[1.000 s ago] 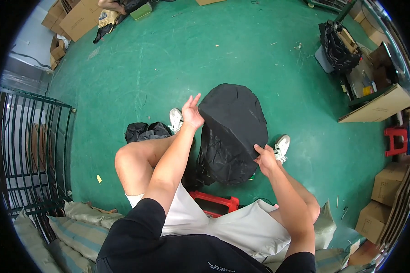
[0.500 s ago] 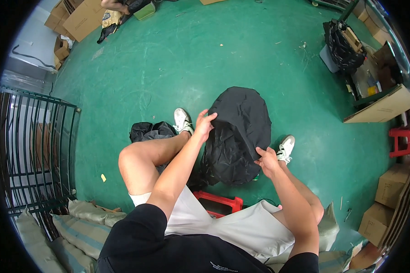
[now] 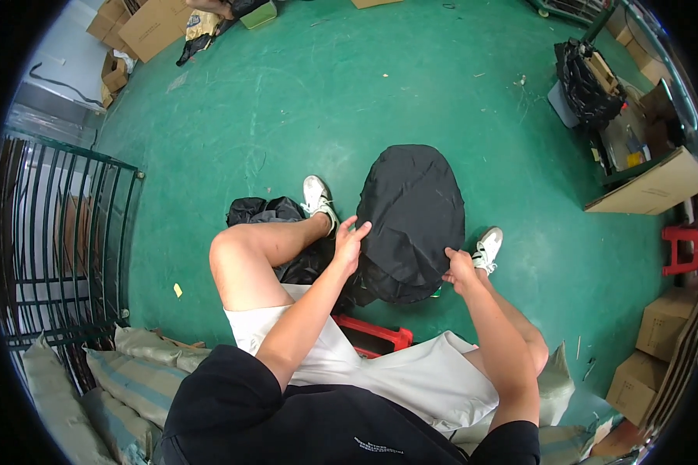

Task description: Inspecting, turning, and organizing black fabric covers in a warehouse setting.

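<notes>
The left hand (image 3: 350,246) and the right hand (image 3: 461,270) are apart, 1 on each side of a black fabric cover (image 3: 412,209). The right hand pinches the cover's right edge, thumb on top and the other fingers curled beneath. The left hand touches the left edge with its thumb, its fingers partly spread; I cannot tell whether it grips the cloth.

The black cover is roughly oval and creased, and lies between the person's 2 white shoes, over the green floor (image 3: 310,108). What is under it is hidden. The left shoe (image 3: 316,195) is beside a heap of dark fabric (image 3: 264,209), partly behind the left leg; the right shoe (image 3: 486,249) is just past the right hand. Between the thighs shows part of a red plastic frame (image 3: 399,339).

At the left stands a dark green barred rack (image 3: 137,174), with pale sacks (image 3: 136,377) striped in blue near its foot. At the right are 2 closed cardboard boxes (image 3: 665,319), 1 above the other, a red stool (image 3: 680,232) and a flat cardboard panel (image 3: 647,184). Farther up, a black plastic bag (image 3: 589,93) lines a bin. At the top left, part of another person's bare limb (image 3: 209,7) shows near more cartons (image 3: 157,29).
</notes>
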